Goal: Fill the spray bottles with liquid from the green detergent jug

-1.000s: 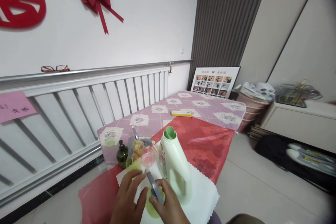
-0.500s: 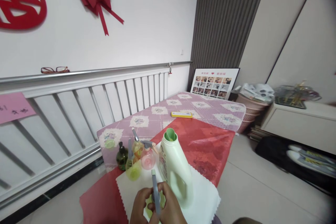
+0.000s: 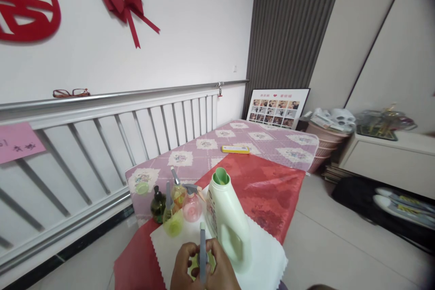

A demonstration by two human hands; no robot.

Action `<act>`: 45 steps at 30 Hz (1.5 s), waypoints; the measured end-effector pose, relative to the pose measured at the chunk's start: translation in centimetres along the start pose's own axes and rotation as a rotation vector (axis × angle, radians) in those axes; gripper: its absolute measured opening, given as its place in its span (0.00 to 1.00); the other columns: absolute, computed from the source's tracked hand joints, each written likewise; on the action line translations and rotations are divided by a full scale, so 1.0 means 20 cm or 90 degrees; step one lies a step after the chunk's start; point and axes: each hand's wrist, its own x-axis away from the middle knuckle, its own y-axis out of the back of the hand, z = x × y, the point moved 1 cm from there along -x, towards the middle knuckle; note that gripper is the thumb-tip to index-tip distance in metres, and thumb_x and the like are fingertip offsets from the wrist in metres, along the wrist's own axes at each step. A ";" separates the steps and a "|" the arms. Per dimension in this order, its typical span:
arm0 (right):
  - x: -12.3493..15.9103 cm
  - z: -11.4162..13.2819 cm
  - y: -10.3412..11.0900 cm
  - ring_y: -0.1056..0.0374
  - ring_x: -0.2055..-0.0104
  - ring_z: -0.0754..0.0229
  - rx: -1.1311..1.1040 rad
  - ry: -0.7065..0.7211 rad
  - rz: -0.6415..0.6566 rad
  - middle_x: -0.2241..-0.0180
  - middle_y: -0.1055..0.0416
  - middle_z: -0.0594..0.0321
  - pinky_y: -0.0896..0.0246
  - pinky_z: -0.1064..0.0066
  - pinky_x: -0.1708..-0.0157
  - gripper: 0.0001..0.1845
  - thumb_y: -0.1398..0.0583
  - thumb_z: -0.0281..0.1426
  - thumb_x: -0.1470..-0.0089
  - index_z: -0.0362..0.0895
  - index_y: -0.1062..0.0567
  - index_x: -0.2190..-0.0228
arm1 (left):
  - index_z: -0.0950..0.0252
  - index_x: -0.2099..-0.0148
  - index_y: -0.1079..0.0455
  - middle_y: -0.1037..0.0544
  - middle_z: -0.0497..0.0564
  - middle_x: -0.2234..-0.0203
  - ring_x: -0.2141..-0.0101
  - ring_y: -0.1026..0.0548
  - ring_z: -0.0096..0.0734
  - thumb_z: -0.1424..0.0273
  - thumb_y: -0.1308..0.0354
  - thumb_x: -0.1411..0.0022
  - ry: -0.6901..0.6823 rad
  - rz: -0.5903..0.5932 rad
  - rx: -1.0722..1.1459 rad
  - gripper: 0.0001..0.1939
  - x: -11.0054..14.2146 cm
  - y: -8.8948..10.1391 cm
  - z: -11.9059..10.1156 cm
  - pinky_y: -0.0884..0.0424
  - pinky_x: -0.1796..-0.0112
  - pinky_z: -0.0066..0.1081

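At the near edge of the white mat, my left hand and my right hand close round the neck of a small spray bottle. Its grey spray head points away from me with a pale green nozzle tip; glimpses of a yellow-green body show between my fingers. Just right of it stands a large pale green detergent bottle, with a green spout in its uncapped mouth. Left of that are a pink spray bottle, an amber spray bottle, a dark green pump bottle and a grey-headed greenish spray bottle.
A red cloth and a scalloped white mat cover part of the patterned tablecloth. Farther back lies a yellow-edged box. A green cap rests at left. A white radiator lines the wall.
The spray head between my hands has turned slightly, from leaning left to nearly straight ahead. My hands have shifted a little to the right. The bottles around them stay put.
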 end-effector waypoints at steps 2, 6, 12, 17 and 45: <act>0.00 0.00 0.01 0.28 0.72 0.58 0.039 0.008 0.008 0.71 0.27 0.69 0.29 0.66 0.70 0.12 0.40 0.26 0.62 0.50 0.33 0.72 | 0.60 0.60 0.30 0.22 0.49 0.65 0.66 0.23 0.35 0.54 0.40 0.49 -0.033 -0.004 -0.001 0.18 0.00 0.01 0.02 0.26 0.61 0.35; 0.00 -0.01 0.05 0.27 0.62 0.54 0.131 0.061 0.005 0.69 0.25 0.66 0.30 0.64 0.59 0.17 0.41 0.22 0.64 0.49 0.28 0.68 | 0.59 0.55 0.28 0.21 0.51 0.62 0.60 0.22 0.37 0.53 0.44 0.42 -0.136 0.016 0.012 0.19 0.00 0.02 0.05 0.25 0.58 0.36; -0.02 -0.03 0.06 0.27 0.58 0.52 0.175 0.094 0.027 0.63 0.22 0.62 0.32 0.62 0.54 0.22 0.41 0.21 0.64 0.47 0.25 0.62 | 0.60 0.51 0.27 0.22 0.56 0.55 0.50 0.24 0.40 0.52 0.50 0.36 -0.177 -0.010 0.026 0.22 0.01 0.00 0.11 0.26 0.47 0.40; -0.01 -0.03 0.05 0.27 0.59 0.52 0.147 0.085 0.011 0.64 0.22 0.63 0.31 0.61 0.54 0.21 0.39 0.22 0.65 0.47 0.25 0.64 | 0.62 0.51 0.28 0.22 0.56 0.55 0.52 0.23 0.39 0.56 0.48 0.38 -0.145 -0.019 0.054 0.20 0.03 -0.02 0.07 0.25 0.50 0.39; 0.02 0.02 0.04 0.25 0.61 0.51 0.131 0.013 0.084 0.64 0.21 0.59 0.29 0.63 0.60 0.12 0.40 0.30 0.57 0.46 0.25 0.65 | 0.61 0.48 0.34 0.23 0.56 0.52 0.52 0.24 0.38 0.61 0.47 0.39 -0.081 -0.046 0.085 0.18 0.05 -0.08 0.10 0.27 0.52 0.33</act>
